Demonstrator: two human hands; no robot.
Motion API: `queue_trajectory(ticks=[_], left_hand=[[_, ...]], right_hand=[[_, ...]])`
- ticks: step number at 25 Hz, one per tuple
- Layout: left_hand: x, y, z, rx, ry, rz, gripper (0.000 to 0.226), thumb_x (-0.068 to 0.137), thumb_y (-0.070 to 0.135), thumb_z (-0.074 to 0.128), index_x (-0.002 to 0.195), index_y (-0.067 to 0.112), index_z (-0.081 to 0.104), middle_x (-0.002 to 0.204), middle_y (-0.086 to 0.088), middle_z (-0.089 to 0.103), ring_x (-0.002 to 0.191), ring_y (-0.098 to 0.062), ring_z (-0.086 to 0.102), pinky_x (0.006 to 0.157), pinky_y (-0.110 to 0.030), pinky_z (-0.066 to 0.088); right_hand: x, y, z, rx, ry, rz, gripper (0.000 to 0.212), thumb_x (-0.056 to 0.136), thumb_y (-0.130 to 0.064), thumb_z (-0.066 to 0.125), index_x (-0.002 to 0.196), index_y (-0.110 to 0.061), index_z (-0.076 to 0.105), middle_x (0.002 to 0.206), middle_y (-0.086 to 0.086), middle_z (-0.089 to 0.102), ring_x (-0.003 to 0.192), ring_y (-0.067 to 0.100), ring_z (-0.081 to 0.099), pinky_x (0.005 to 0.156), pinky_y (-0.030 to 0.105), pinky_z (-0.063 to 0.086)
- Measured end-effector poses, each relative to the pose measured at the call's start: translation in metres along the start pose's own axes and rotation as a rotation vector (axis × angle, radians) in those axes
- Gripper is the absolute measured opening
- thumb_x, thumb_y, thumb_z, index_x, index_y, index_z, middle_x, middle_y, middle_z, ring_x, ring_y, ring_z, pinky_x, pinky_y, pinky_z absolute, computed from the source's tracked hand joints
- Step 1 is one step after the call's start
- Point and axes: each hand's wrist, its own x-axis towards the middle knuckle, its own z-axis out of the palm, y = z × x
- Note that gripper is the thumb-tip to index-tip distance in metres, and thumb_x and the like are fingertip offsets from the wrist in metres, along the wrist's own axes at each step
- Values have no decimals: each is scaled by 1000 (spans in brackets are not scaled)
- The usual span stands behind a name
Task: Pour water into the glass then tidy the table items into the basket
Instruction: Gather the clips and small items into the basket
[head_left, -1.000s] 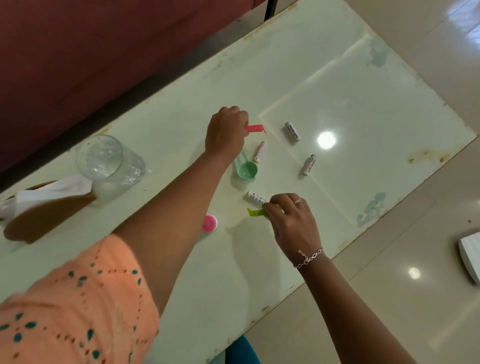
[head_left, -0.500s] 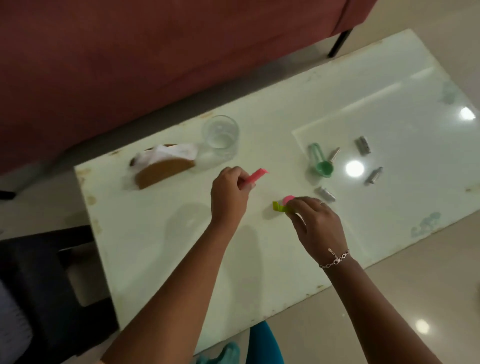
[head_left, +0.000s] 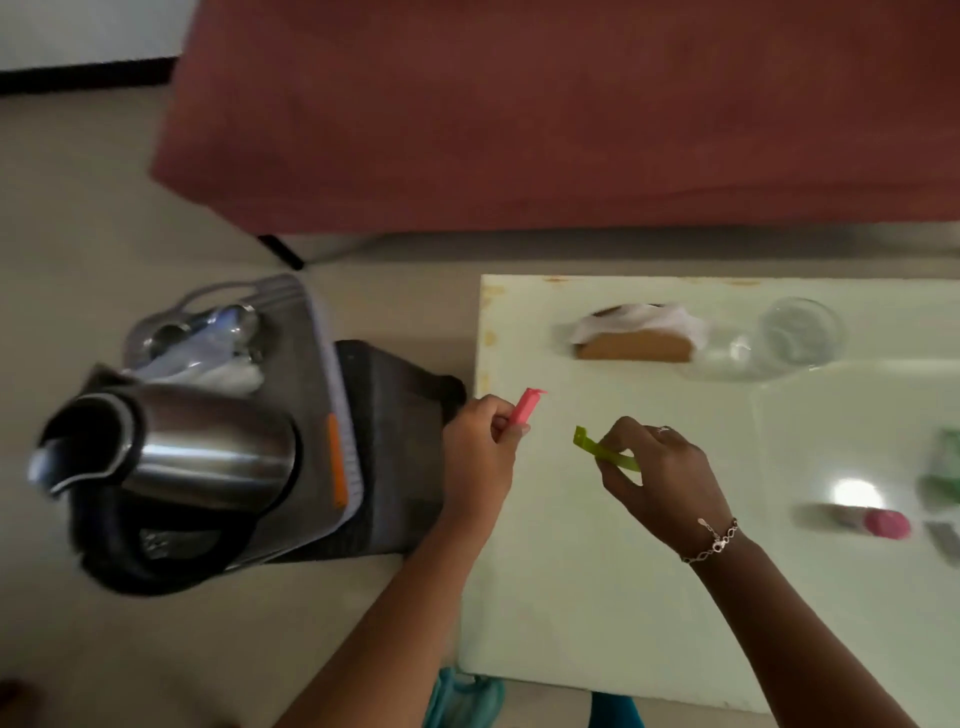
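My left hand (head_left: 480, 452) pinches a pink clip (head_left: 527, 406) at the left edge of the pale green table (head_left: 571, 613). A green clip (head_left: 605, 452) is held in my right hand (head_left: 670, 478) over the table's middle. A clear glass (head_left: 797, 332) stands at the table's far side, beside a brown tissue holder (head_left: 636, 345). A steel kettle (head_left: 171, 447) stands on a dark tray (head_left: 311, 374) to the left of the table, on a dark basket-like box (head_left: 395, 452).
A pink-capped item (head_left: 883, 522) and blurred green and grey things (head_left: 943, 467) lie at the table's right. Spoons (head_left: 208, 327) rest on the tray behind the kettle. A red sofa (head_left: 571, 114) runs along the far side. Teal fabric (head_left: 462, 696) shows below the table.
The view has swung left, bringing the kettle and tray in. Both hands have travelled left across the table with their clips; the left hand has reached the table's left edge.
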Motion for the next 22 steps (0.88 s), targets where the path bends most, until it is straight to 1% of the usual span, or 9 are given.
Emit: queue_trajectory(ticks=[4, 7, 10, 12, 14, 16, 18, 20, 22], left_hand=[[-5, -50, -60, -37, 161, -87, 5, 79, 11, 69, 79, 8, 65, 70, -8, 66, 64, -21, 62, 61, -37, 51], [-12, -87, -99, -90, 303, -286, 6, 80, 11, 68, 77, 11, 62, 69, -9, 65, 65, -26, 62, 64, -45, 52], [-23, -116, -127, -124, 399, -417, 2, 81, 9, 66, 81, 9, 64, 69, -6, 62, 68, -28, 62, 66, -42, 52], [-29, -129, -137, -90, 439, -454, 2, 82, 6, 64, 83, 6, 65, 73, -6, 61, 72, -27, 61, 69, -40, 49], [-34, -139, -143, -91, 440, -487, 4, 82, 4, 62, 85, 6, 65, 77, -8, 62, 74, -27, 60, 71, -40, 48], [-37, -147, -147, -120, 423, -515, 8, 83, 2, 60, 87, 7, 64, 80, -7, 62, 76, -25, 61, 73, -39, 50], [-39, -152, -148, -132, 403, -518, 11, 83, 0, 58, 88, 8, 64, 83, -7, 62, 78, -25, 61, 75, -38, 50], [-38, -152, -146, -108, 396, -491, 11, 82, -1, 59, 88, 7, 64, 83, -7, 62, 78, -24, 61, 74, -33, 50], [-33, -153, -143, -73, 414, -461, 9, 81, -1, 61, 87, 5, 65, 82, -8, 63, 75, -23, 61, 70, -24, 46]], right_hand=[[44, -60, 29, 74, -112, -167, 19, 65, -27, 67, 76, -15, 55, 63, -2, 65, 55, 26, 58, 49, 24, 37], [80, -111, 54, 63, -158, -345, 21, 63, -28, 67, 79, -20, 55, 66, 0, 67, 56, 27, 62, 45, 26, 47], [118, -158, 84, -31, -173, -611, 16, 64, -20, 68, 80, -18, 64, 70, 2, 69, 57, 28, 64, 41, 28, 50], [141, -183, 109, -123, -245, -797, 20, 63, -9, 71, 80, -18, 67, 72, 1, 69, 60, 27, 65, 43, 27, 49], [156, -198, 142, -234, -333, -962, 18, 67, -4, 57, 75, -17, 65, 69, 1, 66, 60, 25, 64, 44, 25, 50], [167, -209, 173, -315, -493, -1048, 21, 72, -7, 39, 70, -14, 58, 67, 4, 62, 60, 27, 62, 45, 30, 53], [179, -216, 194, -387, -582, -1068, 23, 73, -6, 36, 70, -9, 58, 68, 10, 62, 61, 31, 62, 46, 32, 54], [195, -220, 204, -469, -667, -1018, 20, 80, 0, 42, 85, -1, 62, 85, 18, 63, 78, 37, 62, 60, 38, 56], [211, -221, 217, -589, -749, -1025, 25, 89, -4, 41, 109, -2, 56, 109, 17, 56, 100, 36, 54, 79, 44, 52]])
